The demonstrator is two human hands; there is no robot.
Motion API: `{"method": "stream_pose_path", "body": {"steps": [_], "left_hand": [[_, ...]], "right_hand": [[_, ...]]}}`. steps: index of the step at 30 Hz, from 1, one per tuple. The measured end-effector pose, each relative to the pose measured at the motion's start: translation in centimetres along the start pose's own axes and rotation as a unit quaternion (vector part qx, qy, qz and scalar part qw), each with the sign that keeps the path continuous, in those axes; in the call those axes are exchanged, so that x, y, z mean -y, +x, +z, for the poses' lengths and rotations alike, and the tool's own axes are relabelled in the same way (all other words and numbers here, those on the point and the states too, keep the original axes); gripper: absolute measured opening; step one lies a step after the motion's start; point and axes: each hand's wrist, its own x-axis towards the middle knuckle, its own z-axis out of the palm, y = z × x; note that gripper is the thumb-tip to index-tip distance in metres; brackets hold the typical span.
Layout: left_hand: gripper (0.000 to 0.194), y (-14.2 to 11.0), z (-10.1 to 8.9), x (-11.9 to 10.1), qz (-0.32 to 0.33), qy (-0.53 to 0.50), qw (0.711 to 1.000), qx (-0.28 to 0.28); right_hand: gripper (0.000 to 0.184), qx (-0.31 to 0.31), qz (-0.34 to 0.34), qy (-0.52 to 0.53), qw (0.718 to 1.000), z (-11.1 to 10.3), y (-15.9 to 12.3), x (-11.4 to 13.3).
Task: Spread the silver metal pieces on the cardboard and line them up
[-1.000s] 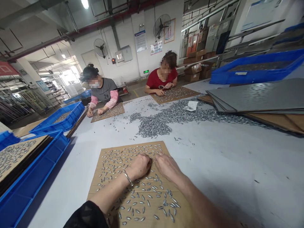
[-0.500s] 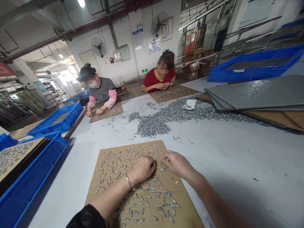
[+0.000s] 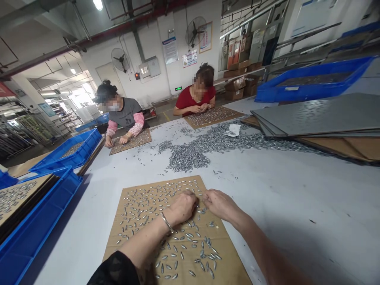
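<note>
A brown cardboard sheet (image 3: 228, 265) lies on the white table (image 3: 282, 190) in front of me, strewn with several small silvery metal pieces (image 3: 142, 202). My left hand (image 3: 182, 206), with a bangle at the wrist, rests on the sheet with fingers curled under, among the pieces. My right hand (image 3: 218, 204) lies beside it, fingers bent down onto the pieces near the sheet's far right part. What either hand pinches is hidden.
A big heap of the same metal pieces (image 3: 190, 152) spreads across the table's middle. Two people (image 3: 124, 113) (image 3: 196, 97) sit opposite at their own cardboard sheets. Blue bins (image 3: 38, 209) stand at my left; stacked grey and brown boards (image 3: 320, 118) and a blue tray (image 3: 311, 81) at the right.
My right hand slid rightward across the sheet, then settled close beside the left. My left hand stayed curled at the same spot. The view drifted slightly.
</note>
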Motion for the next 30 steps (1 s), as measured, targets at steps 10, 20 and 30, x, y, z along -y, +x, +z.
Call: {"method": "stream_pose_path", "body": {"steps": [10,20,30], "left_hand": [[0.023,2.3,-1.8,-0.8,-0.036,0.055,0.998,0.016],[0.022,1.7,-2.0,-0.1,-0.045,0.058,0.997,-0.008],[0.022,-3.9,-1.8,2.6,-0.038,-0.007,0.998,-0.055]], "right_hand": [[0.016,0.034,0.099,0.056,0.993,-0.3,0.5,0.3],[0.018,0.005,0.048,0.063,0.997,-0.5,0.1,0.4],[0.018,0.003,0.015,0.054,0.998,-1.4,-0.7,1.1]]}}
